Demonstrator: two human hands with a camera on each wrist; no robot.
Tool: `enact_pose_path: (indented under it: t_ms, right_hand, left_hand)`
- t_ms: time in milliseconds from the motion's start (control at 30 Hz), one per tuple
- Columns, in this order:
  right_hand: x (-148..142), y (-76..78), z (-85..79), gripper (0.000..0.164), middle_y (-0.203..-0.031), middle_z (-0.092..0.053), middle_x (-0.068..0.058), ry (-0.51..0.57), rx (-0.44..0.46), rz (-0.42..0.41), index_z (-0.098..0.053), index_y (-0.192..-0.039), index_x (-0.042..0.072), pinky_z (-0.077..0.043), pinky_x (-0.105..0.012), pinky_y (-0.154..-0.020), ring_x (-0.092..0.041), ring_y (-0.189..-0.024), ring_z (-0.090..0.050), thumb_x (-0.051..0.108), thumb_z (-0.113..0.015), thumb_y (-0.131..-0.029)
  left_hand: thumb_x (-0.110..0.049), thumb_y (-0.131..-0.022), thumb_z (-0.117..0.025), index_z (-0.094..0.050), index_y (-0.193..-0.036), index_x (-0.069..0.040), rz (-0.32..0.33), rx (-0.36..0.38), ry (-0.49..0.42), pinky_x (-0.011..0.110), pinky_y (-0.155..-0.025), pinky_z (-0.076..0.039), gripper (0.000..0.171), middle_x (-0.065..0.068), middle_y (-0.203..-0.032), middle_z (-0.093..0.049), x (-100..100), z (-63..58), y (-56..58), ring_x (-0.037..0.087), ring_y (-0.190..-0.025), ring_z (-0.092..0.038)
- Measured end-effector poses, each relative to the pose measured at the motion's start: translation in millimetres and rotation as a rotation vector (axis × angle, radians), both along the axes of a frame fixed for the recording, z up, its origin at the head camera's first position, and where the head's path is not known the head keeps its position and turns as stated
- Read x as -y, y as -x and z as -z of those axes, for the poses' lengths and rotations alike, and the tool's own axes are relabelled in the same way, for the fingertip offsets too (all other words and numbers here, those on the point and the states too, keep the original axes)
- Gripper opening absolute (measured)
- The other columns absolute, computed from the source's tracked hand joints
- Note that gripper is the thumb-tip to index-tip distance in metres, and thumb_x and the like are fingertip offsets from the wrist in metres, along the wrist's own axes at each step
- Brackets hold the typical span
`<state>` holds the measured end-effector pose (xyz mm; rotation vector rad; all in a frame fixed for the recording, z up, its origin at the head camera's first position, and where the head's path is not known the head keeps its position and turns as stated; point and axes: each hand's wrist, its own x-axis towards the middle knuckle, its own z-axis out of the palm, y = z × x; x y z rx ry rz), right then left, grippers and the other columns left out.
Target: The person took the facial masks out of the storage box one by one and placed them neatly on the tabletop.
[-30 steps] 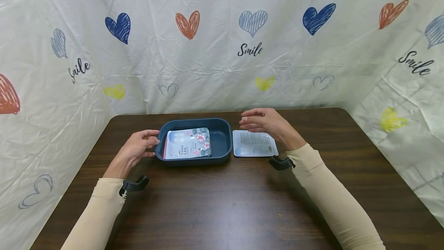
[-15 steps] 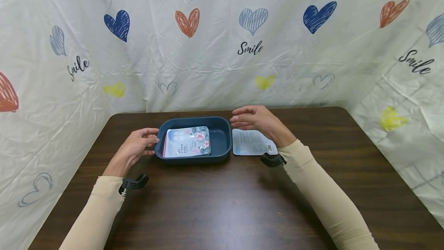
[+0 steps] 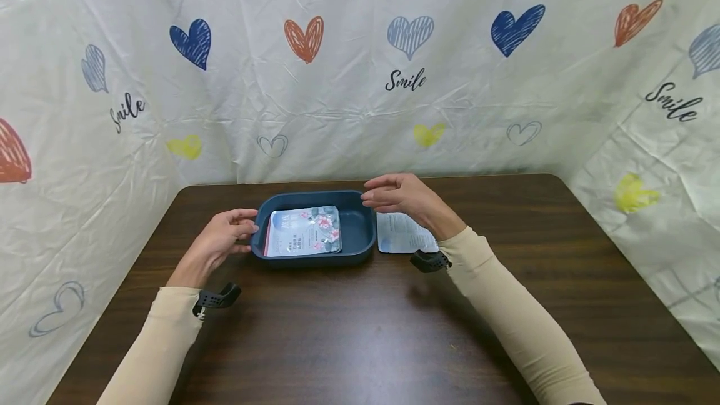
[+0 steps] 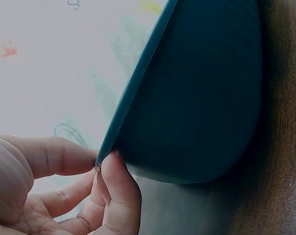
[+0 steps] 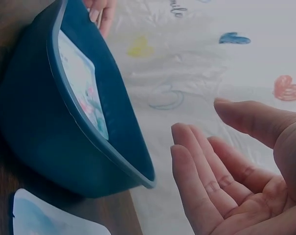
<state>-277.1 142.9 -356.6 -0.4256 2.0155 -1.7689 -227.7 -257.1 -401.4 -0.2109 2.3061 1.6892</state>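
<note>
A dark blue plastic basin [image 3: 355,235] stands on the table with flat sheet mask packets [image 3: 304,231], floral side up, stacked in its left part. A pink edge shows under the top packet. My left hand [image 3: 222,239] pinches the basin's left rim [image 4: 119,115] between thumb and finger, as the left wrist view shows. My right hand [image 3: 409,200] hovers by the basin's far right corner, holding nothing, fingers relaxed and thumb apart in the right wrist view. Beneath its wrist, another packet [image 3: 402,235] lies on the table against the basin's right side, text side up, partly hidden.
The brown wooden table [image 3: 349,330] runs toward me and out to both sides. A white curtain [image 3: 349,142] printed with hearts hangs behind the table and along its sides. Black straps [image 3: 219,297] are on both wrists.
My right hand has moved left, from above the loose packet to the basin's right corner, covering more of that packet's right side. The left hand stays at the rim.
</note>
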Motion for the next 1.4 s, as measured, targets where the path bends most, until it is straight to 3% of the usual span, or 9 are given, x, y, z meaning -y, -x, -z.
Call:
enact_pose_path:
  t_ms: [367,500,700,933,1100,1267,1400]
  right_hand:
    - [16,1.8,2.0,0.042,-0.129,-0.067,-0.021,0.001,0.014,0.001,-0.058,-0.136,0.001,-0.054,-0.039,-0.098,-0.027,-0.114,-0.069,0.014,-0.068,-0.097]
    - [23,2.2,1.5,0.042,-0.132,-0.065,-0.024,0.004,0.014,-0.004,-0.058,-0.136,0.001,-0.054,-0.04,-0.099,-0.03,-0.116,-0.068,0.014,-0.069,-0.097]
    - [32,2.6,2.8,0.047,-0.131,-0.066,-0.022,-0.005,0.032,-0.011,-0.056,-0.138,-0.001,-0.049,-0.05,-0.105,-0.024,-0.109,-0.071,0.009,-0.071,-0.095]
    - [42,4.8,7.9,0.047,-0.131,-0.067,-0.018,-0.027,0.032,-0.024,-0.054,-0.141,-0.001,-0.052,-0.043,-0.101,-0.024,-0.111,-0.07,0.005,-0.068,-0.096]
    - [51,5.9,10.1,0.043,-0.131,-0.067,-0.019,-0.023,0.047,-0.035,-0.058,-0.138,0.0,-0.053,-0.041,-0.099,-0.031,-0.119,-0.066,0.002,-0.067,-0.095]
    - [60,8.5,13.3,0.043,-0.135,-0.063,-0.024,0.01,0.073,-0.056,-0.057,-0.137,-0.002,-0.049,-0.049,-0.104,-0.042,-0.129,-0.056,0.0,-0.067,-0.095]
    - [67,9.5,16.5,0.04,-0.135,-0.062,-0.024,0.02,0.099,-0.042,-0.06,-0.133,-0.001,-0.048,-0.053,-0.104,-0.042,-0.13,-0.056,-0.001,-0.068,-0.094]
  left_hand:
    - [-0.012,-0.101,-0.058,-0.04,-0.154,-0.005,0.001,-0.01,-0.004,0.031,-0.078,-0.06,0.056,0.022,-0.129,-0.055,0,1.4,0.3,0.031,-0.107,-0.059]
    - [-0.012,-0.101,-0.058,-0.04,-0.153,-0.005,0.0,-0.011,-0.006,0.031,-0.078,-0.059,0.055,0.022,-0.129,-0.055,0,0.9,0.5,0.031,-0.106,-0.059]
    - [-0.012,-0.102,-0.058,-0.04,-0.153,-0.005,-0.002,-0.009,-0.004,0.031,-0.079,-0.059,0.055,0.023,-0.131,-0.054,1,0.0,0.3,0.03,-0.106,-0.06]
    - [-0.012,-0.102,-0.057,-0.041,-0.153,-0.005,-0.005,-0.01,-0.002,0.031,-0.079,-0.059,0.054,0.023,-0.13,-0.055,0,1.1,0.1,0.029,-0.104,-0.06]
    - [-0.011,-0.102,-0.057,-0.041,-0.153,-0.005,-0.011,-0.015,0.003,0.031,-0.079,-0.059,0.054,0.023,-0.13,-0.055,0,1.6,-0.5,0.03,-0.105,-0.059]
    - [-0.011,-0.102,-0.057,-0.041,-0.153,-0.005,-0.016,-0.009,0.001,0.031,-0.079,-0.059,0.054,0.024,-0.131,-0.055,0,1.4,0.1,0.032,-0.107,-0.059]
    - [-0.012,-0.102,-0.057,-0.041,-0.153,-0.006,-0.016,-0.004,0.002,0.031,-0.079,-0.059,0.054,0.024,-0.133,-0.054,0,1.0,0.3,0.032,-0.108,-0.058]
